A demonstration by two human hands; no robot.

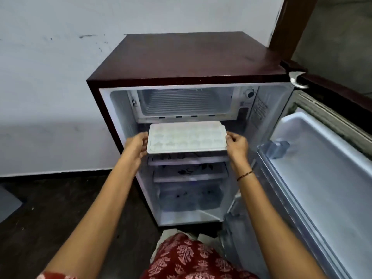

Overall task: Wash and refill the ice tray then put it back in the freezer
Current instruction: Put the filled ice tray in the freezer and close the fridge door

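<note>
A white ice tray (186,137) with several pale cells is held level in front of the open small fridge (189,57), just below the freezer compartment (186,102). My left hand (137,144) grips the tray's left short edge. My right hand (237,144) grips its right short edge. The freezer compartment at the top of the fridge stands open with bare ribbed walls inside. Whether the cells hold water I cannot tell.
The fridge door (314,164) is swung open to the right, with a door shelf (273,149). Below the tray are two glass shelves (189,160) and a bottom drawer (189,200). A thermostat knob (249,93) sits right of the freezer. Dark floor (60,208) lies left.
</note>
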